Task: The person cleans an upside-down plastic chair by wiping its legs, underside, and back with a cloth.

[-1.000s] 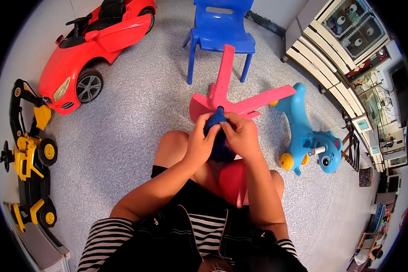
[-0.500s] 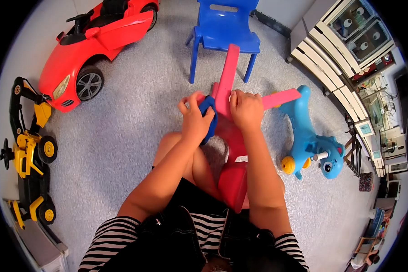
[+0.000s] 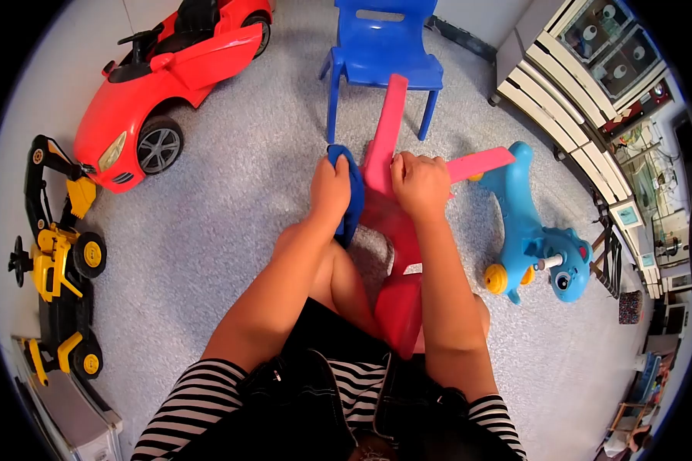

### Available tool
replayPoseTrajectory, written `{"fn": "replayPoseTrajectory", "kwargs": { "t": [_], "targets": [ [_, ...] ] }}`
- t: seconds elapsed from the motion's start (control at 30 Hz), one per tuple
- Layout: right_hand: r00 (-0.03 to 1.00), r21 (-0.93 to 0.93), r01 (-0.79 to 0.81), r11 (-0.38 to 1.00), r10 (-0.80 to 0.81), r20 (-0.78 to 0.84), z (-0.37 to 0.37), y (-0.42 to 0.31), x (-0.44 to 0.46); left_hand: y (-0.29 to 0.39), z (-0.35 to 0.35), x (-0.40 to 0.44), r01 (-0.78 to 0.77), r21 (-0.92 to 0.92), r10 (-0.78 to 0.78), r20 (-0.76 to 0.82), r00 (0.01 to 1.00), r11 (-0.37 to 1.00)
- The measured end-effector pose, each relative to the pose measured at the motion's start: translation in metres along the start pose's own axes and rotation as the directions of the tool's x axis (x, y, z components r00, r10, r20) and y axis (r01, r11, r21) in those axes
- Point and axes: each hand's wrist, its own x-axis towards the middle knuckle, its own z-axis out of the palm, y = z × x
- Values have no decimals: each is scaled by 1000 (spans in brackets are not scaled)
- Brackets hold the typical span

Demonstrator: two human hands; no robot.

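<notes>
A pink and red plastic piece [image 3: 387, 131] with long arms stands between my knees, its red lower part [image 3: 398, 311] near my lap. My right hand [image 3: 421, 184] is closed round the base of one of its pink arms. Just left of it, my left hand [image 3: 331, 190] grips a blue cloth [image 3: 354, 196], which hangs down beside the red middle of the piece. The palm side of both hands is hidden.
Ahead stands a blue chair [image 3: 384, 50]. On the left are a red toy car [image 3: 123, 115] and a yellow and black toy digger [image 3: 54, 257]. To the right, a blue ride-on toy [image 3: 519, 207] is on the floor near a white cabinet [image 3: 553, 104].
The blue cloth, earlier held in both hands over the pink piece, is now in my left hand on its left side. My right hand has moved onto the pink piece.
</notes>
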Motion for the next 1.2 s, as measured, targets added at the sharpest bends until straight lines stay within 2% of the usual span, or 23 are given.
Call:
{"fn": "replayPoseTrajectory", "kwargs": {
  "t": [0.07,0.1,0.17,0.2,0.23,0.3,0.33,0.4,0.53,0.57,0.6,0.63,0.7,0.73,0.77,0.83,0.9,0.97,1.0,1.03,1.1,1.17,1.2],
  "targets": [
    [1000,12,1,1000,-1,-23,-1,1,-1,-14,11,-25,-196,-342,127,-214,969,919],
    [999,24,7,1000,-6,-35,-1,0,-3,-23,19,-29,-197,-334,130,-211,969,922],
    [999,23,1,1000,0,-36,-3,-3,-2,-39,31,-35,-279,-90,241,-299,923,956],
    [999,14,5,1000,-4,-39,-3,-3,-1,-36,33,-33,-307,-77,257,-382,888,949],
    [999,15,5,1000,-4,-38,-3,-2,-2,-32,31,-27,-306,-77,255,-382,888,949],
    [999,19,1,1000,0,-41,-2,-2,-1,-23,24,-13,-210,-146,171,-241,955,967],
    [999,21,3,1000,-2,-42,-2,-2,-1,-18,19,-9,-210,-145,171,-244,955,967],
    [999,57,-47,997,46,10,-6,-5,0,-9,11,-2,-62,-68,50,-165,985,996],
    [1000,-3,19,1000,-19,-25,-2,0,-1,-15,-5,6,-87,-169,73,-86,994,982],
    [1000,-10,26,1000,-27,-16,-2,1,-2,-21,-9,9,59,-478,-59,14,998,877],
    [999,-16,35,999,-35,-5,-2,1,-3,-27,-13,12,214,-718,-154,149,977,663],
    [999,-15,32,999,-32,-4,-1,2,-4,-14,-33,-2,270,-809,-174,209,962,521],
    [999,16,30,999,-30,-21,-3,1,-4,-8,-57,-10,225,-823,-267,93,959,521],
    [999,17,26,1000,-26,-20,-8,-2,-1,-17,-68,-6,160,-730,-190,43,981,664],
    [1000,16,2,1000,-2,3,-15,-8,3,-22,-68,-5,161,-728,-191,42,981,666],
    [999,21,-20,1000,19,30,-11,-7,2,-5,-83,-17,189,-524,-136,138,981,831],
    [993,-102,28,994,-17,115,-3,0,-2,-4,-77,-14,178,-528,-103,169,980,831],
    [994,-80,28,996,-20,103,-11,-5,1,-2,-69,-5,164,-439,-65,230,971,883],
    [996,-59,31,998,-26,89,-16,-8,4,1,-66,-3,94,-332,-20,221,975,939],
    [996,-62,29,998,-24,88,-11,-4,2,2,-65,1,92,-332,-17,223,975,939],
    [986,-204,84,975,-52,157,-1,1,-5,2,-64,8,85,-283,13,326,945,955],
    [990,-187,79,979,-55,131,-1,2,-8,-1,-67,14,87,-254,16,380,925,963],
    [993,-168,80,983,-64,101,0,0,-8,-3,-71,18,174,-339,10,479,878,925]
  ]
}}
